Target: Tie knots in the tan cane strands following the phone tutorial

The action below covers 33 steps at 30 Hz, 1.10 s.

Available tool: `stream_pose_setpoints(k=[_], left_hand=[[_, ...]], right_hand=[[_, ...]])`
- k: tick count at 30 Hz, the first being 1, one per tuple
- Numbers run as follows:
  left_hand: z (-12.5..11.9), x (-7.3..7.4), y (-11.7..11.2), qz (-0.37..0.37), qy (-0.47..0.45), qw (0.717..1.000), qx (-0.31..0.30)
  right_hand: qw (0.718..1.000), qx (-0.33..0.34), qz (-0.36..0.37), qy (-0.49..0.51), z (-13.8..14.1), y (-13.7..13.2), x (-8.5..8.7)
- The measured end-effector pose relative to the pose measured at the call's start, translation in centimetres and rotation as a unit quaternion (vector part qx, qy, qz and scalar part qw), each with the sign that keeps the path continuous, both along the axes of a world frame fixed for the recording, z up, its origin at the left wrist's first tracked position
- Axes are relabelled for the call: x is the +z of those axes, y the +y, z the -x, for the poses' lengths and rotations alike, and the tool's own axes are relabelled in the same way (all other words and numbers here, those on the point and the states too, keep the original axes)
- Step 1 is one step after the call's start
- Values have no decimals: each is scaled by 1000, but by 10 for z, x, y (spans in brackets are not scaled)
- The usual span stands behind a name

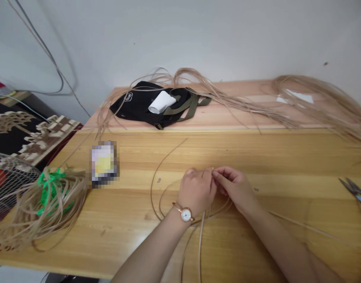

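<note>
On the smooth wooden table [257, 157], the left hand [196, 190] and right hand [235, 186] are both pinching shut on a thin, curling cane strip [156, 173].

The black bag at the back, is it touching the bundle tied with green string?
Apart. The head view shows the black bag at the table's far edge and the bundle near the left front corner, with bare wood between them.

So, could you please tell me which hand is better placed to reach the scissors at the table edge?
Probably the right hand: the scissors lie on its own side. The left hand would have to cross over. Both hands pinch the cane strip.
</note>
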<state>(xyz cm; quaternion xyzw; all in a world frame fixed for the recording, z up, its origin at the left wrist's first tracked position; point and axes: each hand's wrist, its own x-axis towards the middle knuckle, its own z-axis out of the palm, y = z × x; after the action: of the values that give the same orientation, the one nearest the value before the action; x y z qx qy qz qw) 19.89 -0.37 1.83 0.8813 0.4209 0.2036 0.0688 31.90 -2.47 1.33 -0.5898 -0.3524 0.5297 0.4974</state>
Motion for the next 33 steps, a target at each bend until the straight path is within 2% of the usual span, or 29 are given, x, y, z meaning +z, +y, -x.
stream_pose_setpoints(k=[27, 30, 33], left_hand=[[0, 0, 0, 15, -21, 1000, -1], [0, 2, 0, 54, -49, 997, 1], [1, 2, 1, 166, -159, 973, 17]], right_hand=[[1000, 17, 1, -2, -2, 0, -3], [1000, 21, -2, 3, -3, 1, -3], [999, 27, -10, 15, -3, 1, -3]])
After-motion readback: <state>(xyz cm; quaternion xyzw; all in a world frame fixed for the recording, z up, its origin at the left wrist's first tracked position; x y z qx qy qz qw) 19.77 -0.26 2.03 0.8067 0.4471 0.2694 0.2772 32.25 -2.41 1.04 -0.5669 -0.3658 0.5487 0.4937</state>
